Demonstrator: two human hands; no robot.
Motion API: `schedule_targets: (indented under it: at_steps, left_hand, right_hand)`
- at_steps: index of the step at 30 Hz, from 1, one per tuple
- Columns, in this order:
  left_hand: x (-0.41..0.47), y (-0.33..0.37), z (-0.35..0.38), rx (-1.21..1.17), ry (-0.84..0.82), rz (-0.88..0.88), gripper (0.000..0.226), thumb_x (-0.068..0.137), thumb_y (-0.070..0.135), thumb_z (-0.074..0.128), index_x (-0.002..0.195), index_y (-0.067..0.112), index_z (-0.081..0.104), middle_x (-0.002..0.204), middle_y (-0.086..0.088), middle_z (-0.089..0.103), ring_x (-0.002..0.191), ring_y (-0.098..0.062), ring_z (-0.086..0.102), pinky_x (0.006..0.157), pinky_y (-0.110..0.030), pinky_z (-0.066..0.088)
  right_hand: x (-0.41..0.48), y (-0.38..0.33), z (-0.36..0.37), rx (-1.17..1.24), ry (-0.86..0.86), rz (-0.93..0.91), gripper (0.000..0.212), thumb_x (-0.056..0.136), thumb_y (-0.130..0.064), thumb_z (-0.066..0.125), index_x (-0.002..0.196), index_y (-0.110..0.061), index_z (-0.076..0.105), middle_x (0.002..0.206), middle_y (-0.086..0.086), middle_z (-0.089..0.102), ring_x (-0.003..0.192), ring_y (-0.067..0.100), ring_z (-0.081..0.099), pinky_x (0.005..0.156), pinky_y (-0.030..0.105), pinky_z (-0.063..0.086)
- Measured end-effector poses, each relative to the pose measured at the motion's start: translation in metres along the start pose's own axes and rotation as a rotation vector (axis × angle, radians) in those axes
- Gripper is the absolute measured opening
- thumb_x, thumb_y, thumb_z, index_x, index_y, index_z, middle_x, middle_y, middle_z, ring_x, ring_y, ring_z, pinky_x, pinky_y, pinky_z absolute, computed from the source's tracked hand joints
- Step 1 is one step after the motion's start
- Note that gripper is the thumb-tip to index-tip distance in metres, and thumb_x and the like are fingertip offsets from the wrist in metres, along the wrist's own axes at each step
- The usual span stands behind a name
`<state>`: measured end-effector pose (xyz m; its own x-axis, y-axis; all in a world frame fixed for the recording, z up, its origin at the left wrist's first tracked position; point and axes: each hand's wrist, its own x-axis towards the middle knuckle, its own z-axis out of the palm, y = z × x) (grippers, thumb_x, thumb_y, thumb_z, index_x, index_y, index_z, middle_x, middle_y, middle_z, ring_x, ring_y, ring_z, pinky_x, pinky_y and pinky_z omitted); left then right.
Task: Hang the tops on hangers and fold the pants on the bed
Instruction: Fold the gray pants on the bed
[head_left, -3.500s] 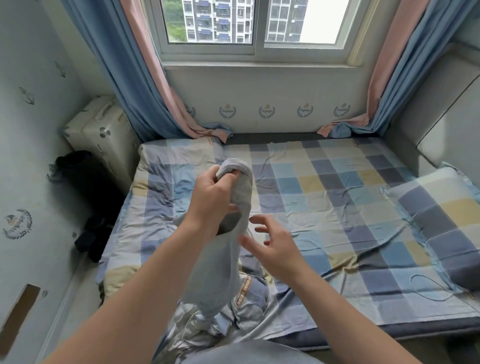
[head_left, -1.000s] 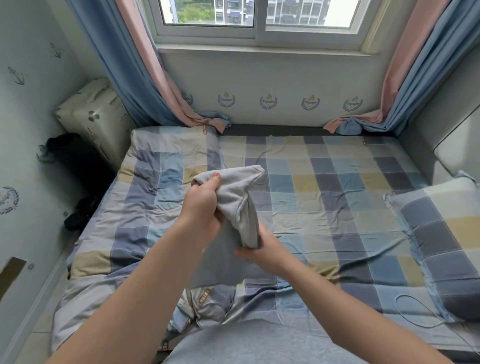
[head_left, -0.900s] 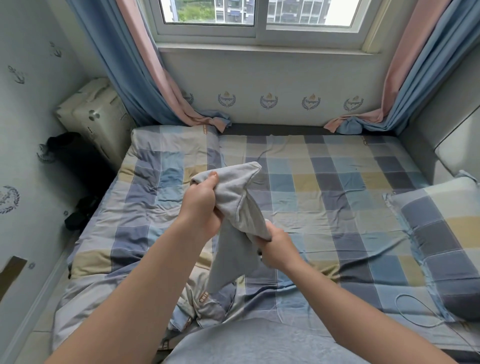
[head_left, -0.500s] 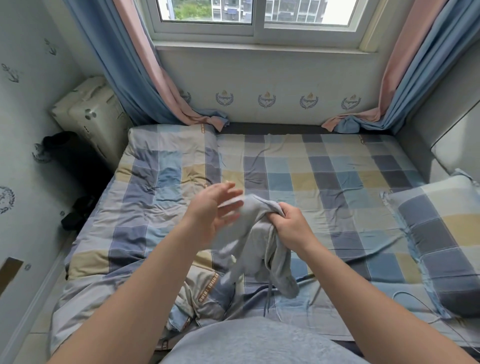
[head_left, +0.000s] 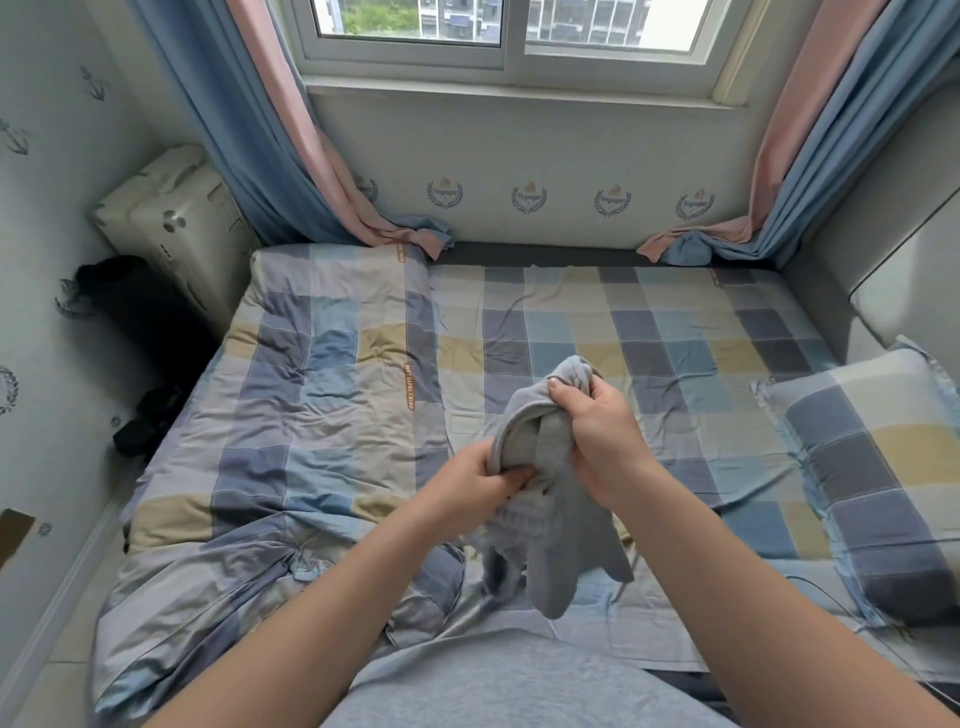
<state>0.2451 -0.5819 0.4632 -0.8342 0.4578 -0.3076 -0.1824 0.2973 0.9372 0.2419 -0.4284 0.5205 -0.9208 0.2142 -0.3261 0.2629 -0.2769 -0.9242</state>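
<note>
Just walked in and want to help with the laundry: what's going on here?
A person at the bed holds a bunched grey garment up over it. The left hand grips its lower folds and the right hand pinches the top. It is neither folded nor hung, and no hanger shows.

Bed (head_left: 623, 322) runs L to R under the window, covered w/ a checked sheet (head_left: 571, 312) in blue, grey & yellow squares, creased in places. On its L half lies a quilt (head_left: 322, 405) in the same check, flat at the far end, bunched & rumpled at the near edge. Matching pillow (head_left: 872, 467) sits at the R end. Thin cord (head_left: 810, 584) lies on the sheet just beside the pillow's near corner. Curtain ends (head_left: 410, 234) rest on the dark strip (head_left: 545, 254) at the far edge.
</note>
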Motion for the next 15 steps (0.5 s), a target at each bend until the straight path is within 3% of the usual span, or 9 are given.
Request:
schedule_targets:
  at_steps: [2, 5, 7, 10, 12, 15]
  left_hand:
    - [0.003, 0.002, -0.002, -0.019, 0.104, 0.046, 0.012, 0.094, 0.018, 0.064, 0.101, 0.023, 0.073, 0.099, 0.002, 0.076, 0.098, -0.016, 0.070, 0.087, -0.035, 0.057]
    - [0.004, 0.010, -0.011, -0.139, 0.225, 0.057, 0.021, 0.098, 0.001, 0.055, 0.097, 0.014, 0.071, 0.091, -0.004, 0.074, 0.087, -0.015, 0.069, 0.071, -0.027, 0.057]
    - [0.004, 0.018, -0.020, -0.232, 0.313, 0.038, 0.017, 0.100, 0.004, 0.055, 0.102, 0.011, 0.071, 0.092, -0.006, 0.073, 0.084, -0.016, 0.069, 0.066, -0.024, 0.055]
    - [0.002, 0.029, -0.032, -0.374, 0.409, -0.050, 0.017, 0.102, 0.019, 0.056, 0.109, 0.014, 0.070, 0.095, -0.008, 0.074, 0.083, -0.020, 0.070, 0.062, -0.030, 0.055]
    - [0.000, 0.033, -0.036, -0.481, 0.437, -0.114, 0.020, 0.103, 0.024, 0.054, 0.114, 0.014, 0.067, 0.099, -0.010, 0.074, 0.084, -0.022, 0.071, 0.067, -0.037, 0.059]
    - [-0.003, 0.041, -0.039, -0.594, 0.469, -0.146, 0.026, 0.104, 0.026, 0.051, 0.118, 0.011, 0.066, 0.108, -0.015, 0.074, 0.098, -0.031, 0.072, 0.085, -0.052, 0.058]
  right_hand:
    - [-0.004, -0.001, 0.000, 0.096, -0.059, 0.029, 0.013, 0.102, -0.006, 0.052, 0.110, 0.000, 0.061, 0.095, 0.014, 0.069, 0.087, 0.022, 0.069, 0.077, 0.034, 0.059]
    - [-0.009, -0.003, -0.004, 0.110, -0.148, 0.027, 0.015, 0.102, -0.009, 0.052, 0.113, -0.007, 0.062, 0.101, 0.013, 0.073, 0.091, 0.022, 0.072, 0.080, 0.034, 0.060]
    - [-0.011, -0.001, -0.010, -0.026, -0.165, -0.019, 0.015, 0.101, -0.013, 0.055, 0.115, -0.013, 0.061, 0.110, 0.009, 0.074, 0.097, 0.021, 0.072, 0.086, 0.035, 0.057]
    - [-0.014, 0.007, -0.020, -0.211, -0.181, -0.073, 0.017, 0.097, -0.018, 0.063, 0.114, -0.018, 0.062, 0.115, 0.004, 0.073, 0.105, 0.020, 0.069, 0.091, 0.036, 0.055]
    - [-0.017, 0.015, -0.022, -0.304, -0.208, -0.085, 0.016, 0.095, -0.021, 0.066, 0.111, -0.018, 0.063, 0.115, 0.005, 0.072, 0.106, 0.019, 0.067, 0.089, 0.035, 0.055]
    - [-0.022, 0.029, -0.018, -0.446, -0.284, -0.109, 0.024, 0.091, -0.028, 0.071, 0.111, -0.018, 0.063, 0.111, 0.000, 0.069, 0.105, 0.012, 0.066, 0.086, 0.028, 0.053]
